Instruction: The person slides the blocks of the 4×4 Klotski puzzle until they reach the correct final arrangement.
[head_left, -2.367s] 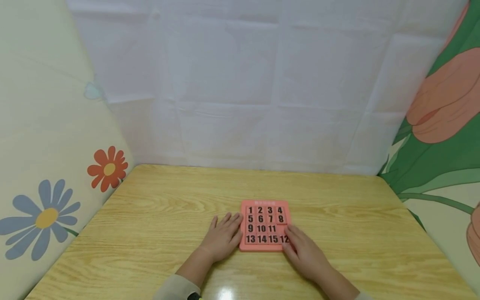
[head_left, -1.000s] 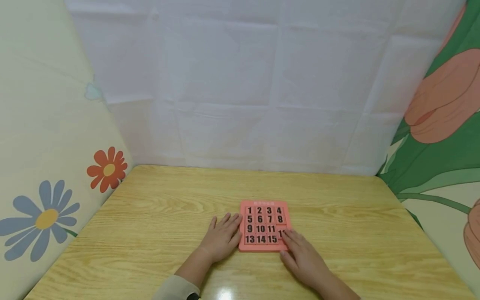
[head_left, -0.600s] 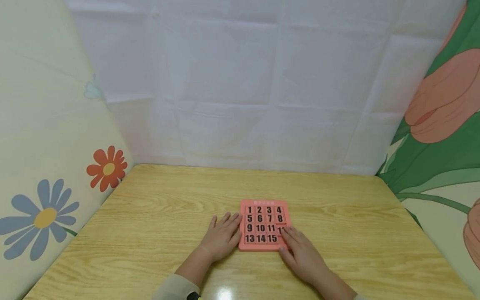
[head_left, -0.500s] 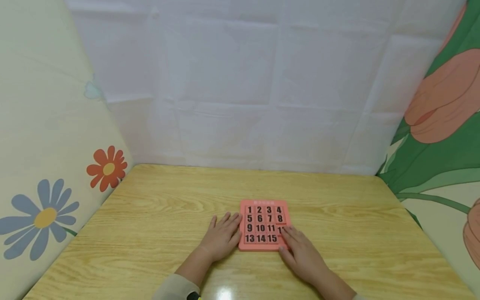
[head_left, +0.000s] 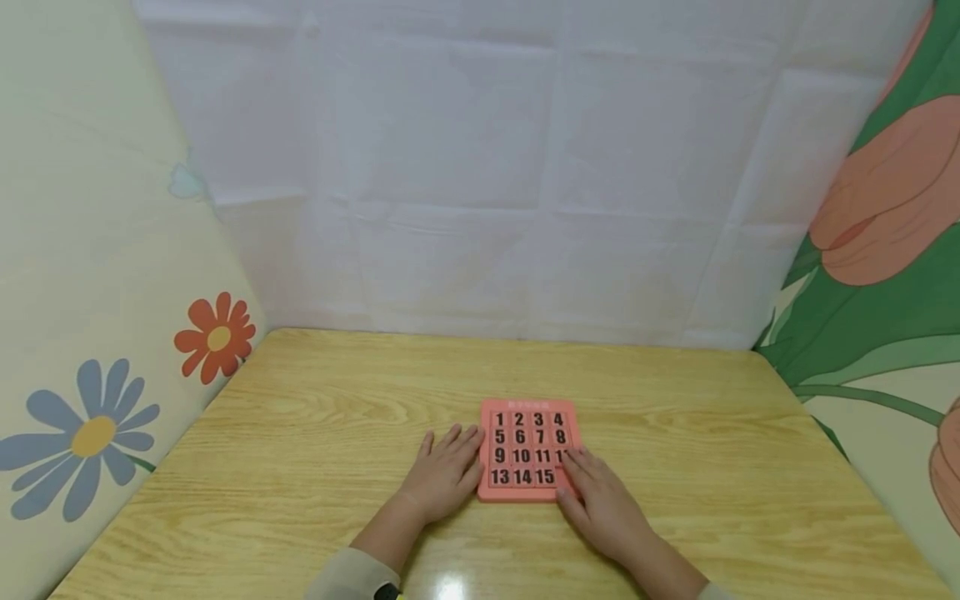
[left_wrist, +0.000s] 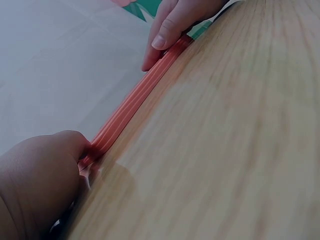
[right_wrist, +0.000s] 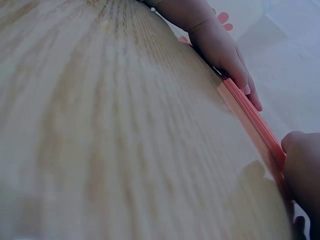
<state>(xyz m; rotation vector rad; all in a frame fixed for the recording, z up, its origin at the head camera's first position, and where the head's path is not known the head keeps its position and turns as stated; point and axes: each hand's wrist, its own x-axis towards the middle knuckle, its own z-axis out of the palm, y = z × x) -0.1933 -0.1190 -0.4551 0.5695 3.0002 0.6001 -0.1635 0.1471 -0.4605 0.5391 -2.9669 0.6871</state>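
A pink number slide puzzle (head_left: 517,495) lies flat on the table, its tiles marked in black. Against its left edge rests my left hand (head_left: 444,479), fingers extended. My right hand (head_left: 611,512) reaches over the right side, straight fingertips on a tile (head_left: 560,457) at the right end of the third row. Those fingers cover part of its number; a "1" shows. Below that tile is a gap at the bottom right. From the side, the left wrist view shows the puzzle's ridged edge (left_wrist: 132,105) between both hands, and the right wrist view shows that edge (right_wrist: 255,120) too.
The wood-grain table (head_left: 337,400) runs back to a white cloth (head_left: 450,167). Flower-printed panels stand on the left (head_left: 90,250) and right (head_left: 862,333). A dark band (head_left: 386,592) shows at the left sleeve.
The right fingertips have slid the 12 tile up from the bottom right corner into the third row, leaving the corner as a gap. My left hand has stayed still.
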